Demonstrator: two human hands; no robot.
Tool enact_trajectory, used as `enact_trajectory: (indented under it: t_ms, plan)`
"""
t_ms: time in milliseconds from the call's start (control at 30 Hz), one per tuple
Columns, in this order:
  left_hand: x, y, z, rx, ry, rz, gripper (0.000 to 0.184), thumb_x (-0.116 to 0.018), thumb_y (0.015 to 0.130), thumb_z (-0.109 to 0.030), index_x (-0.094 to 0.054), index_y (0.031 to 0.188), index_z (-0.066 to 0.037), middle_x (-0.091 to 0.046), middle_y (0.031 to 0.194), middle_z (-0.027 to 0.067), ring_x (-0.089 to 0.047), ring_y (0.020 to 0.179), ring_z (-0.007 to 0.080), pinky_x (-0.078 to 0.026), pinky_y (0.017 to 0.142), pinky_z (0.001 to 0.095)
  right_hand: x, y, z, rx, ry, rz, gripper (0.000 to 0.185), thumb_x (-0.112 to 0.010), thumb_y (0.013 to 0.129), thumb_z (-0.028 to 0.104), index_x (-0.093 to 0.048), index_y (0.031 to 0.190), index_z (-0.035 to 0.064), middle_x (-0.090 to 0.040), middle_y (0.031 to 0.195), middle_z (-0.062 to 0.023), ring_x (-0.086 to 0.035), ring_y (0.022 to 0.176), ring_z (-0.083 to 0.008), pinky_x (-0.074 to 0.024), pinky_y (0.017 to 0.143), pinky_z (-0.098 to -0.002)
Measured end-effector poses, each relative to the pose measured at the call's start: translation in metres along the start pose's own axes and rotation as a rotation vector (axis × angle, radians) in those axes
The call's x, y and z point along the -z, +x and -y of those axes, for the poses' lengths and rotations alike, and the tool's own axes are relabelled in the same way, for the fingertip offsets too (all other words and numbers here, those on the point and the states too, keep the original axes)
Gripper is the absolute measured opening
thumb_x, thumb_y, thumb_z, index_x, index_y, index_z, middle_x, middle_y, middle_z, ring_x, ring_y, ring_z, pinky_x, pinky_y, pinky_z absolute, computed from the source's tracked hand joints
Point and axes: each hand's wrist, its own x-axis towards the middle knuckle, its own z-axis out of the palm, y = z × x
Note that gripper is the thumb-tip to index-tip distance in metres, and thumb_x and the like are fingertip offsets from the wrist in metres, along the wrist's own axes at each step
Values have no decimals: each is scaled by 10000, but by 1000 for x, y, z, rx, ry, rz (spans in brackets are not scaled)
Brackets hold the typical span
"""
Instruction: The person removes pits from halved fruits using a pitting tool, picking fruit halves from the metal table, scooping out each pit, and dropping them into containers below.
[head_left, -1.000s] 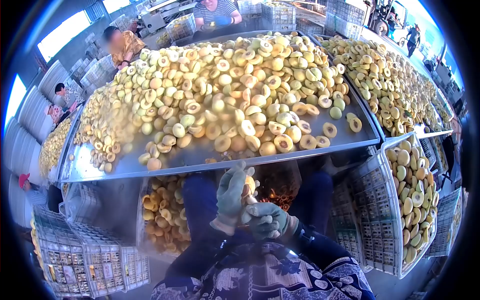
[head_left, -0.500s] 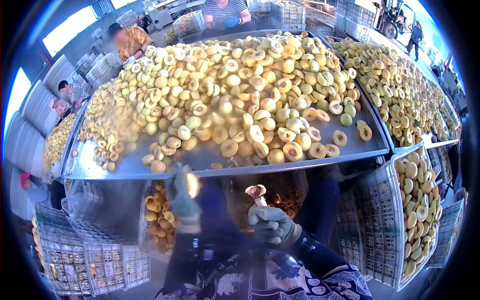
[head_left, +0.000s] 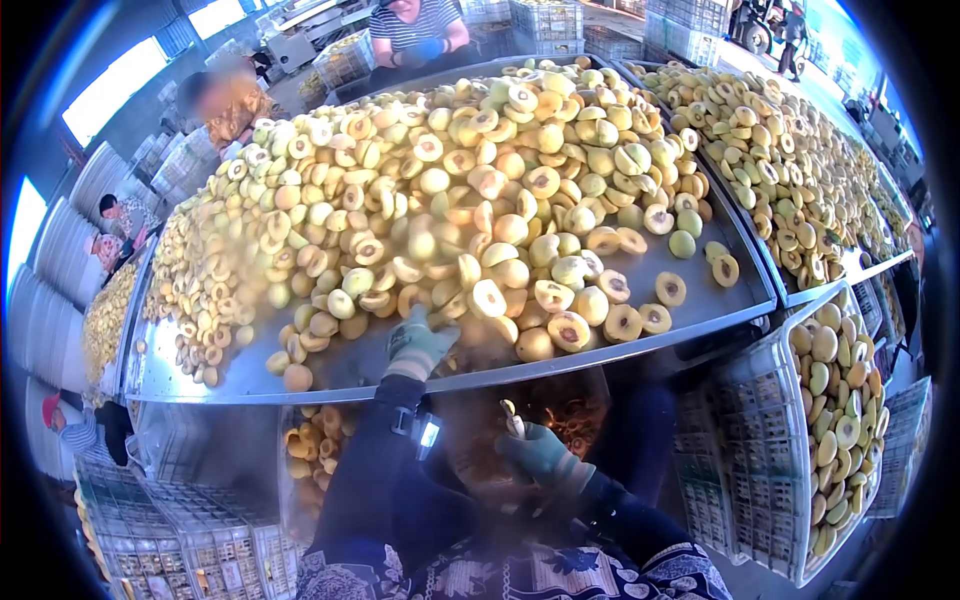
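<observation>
My left hand (head_left: 418, 348), in a pale green glove, reaches over the near rim of the metal table (head_left: 330, 388). Its fingers are stretched out against the front of a heap of halved peaches (head_left: 430, 180); whether the fingertips grasp one cannot be made out. Below the rim, my gloved right hand (head_left: 543, 458) is closed round a small pitting spoon (head_left: 514, 422) with a pale handle, its narrow tip pointing up. Behind that hand, a container of reddish-brown pits and scraps (head_left: 570, 415) sits between my knees.
A crate of yellow halves (head_left: 312, 440) stands under the rim at left. A full plastic crate (head_left: 795, 420) is at right, stacked crates (head_left: 190, 540) at lower left. Another heaped table (head_left: 790, 170) adjoins at right. A person in stripes (head_left: 420, 35) and others are around.
My left hand, which held a peach half below the rim, has moved up onto the table without it. The torn fruit piece on the spoon's tip is gone. My view has shifted slightly.
</observation>
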Motion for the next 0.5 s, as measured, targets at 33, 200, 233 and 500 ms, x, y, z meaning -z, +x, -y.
enact_trajectory:
  t_ms: [33, 200, 233, 500]
  plan:
    - [2, 2, -5, 20, 39, 2, 623, -673, 741, -505, -595, 1160, -50, -669, 977, 175, -645, 910, 300, -486, 818, 387, -1, -6, 6, -4, -12, -32, 137, -658, 838, 151, -606, 930, 63, -544, 643, 13, -478, 471, -85, -361, 409, -229]
    - [-3, -13, 15, 55, -639, 119, 337, -779, 731, -334, -709, 860, -31, -674, 751, 60, -598, 653, 108, -487, 630, 258, -14, -18, 33, -4, 384, 62, 155, -648, 856, 160, -603, 968, 62, -577, 680, 8, -512, 518, -75, -398, 453, -212]
    - [-5, -21, 15, 14, -762, 92, 293, -767, 750, -295, -703, 856, -29, -674, 760, 53, -596, 663, 98, -485, 629, 249, -13, -15, 31, 4, 395, 136, 137, -615, 879, 153, -613, 976, 56, -600, 741, 3, -543, 615, -80, -434, 541, -213]
    - [23, -119, -36, -145, -1645, 255, 237, -597, 869, -72, -585, 1088, 20, -648, 877, 101, -638, 841, 229, -538, 703, 298, -41, -43, 62, 301, -79, 28, 165, -560, 937, 177, -583, 1032, 44, -624, 883, 14, -561, 800, -57, -466, 674, -227]
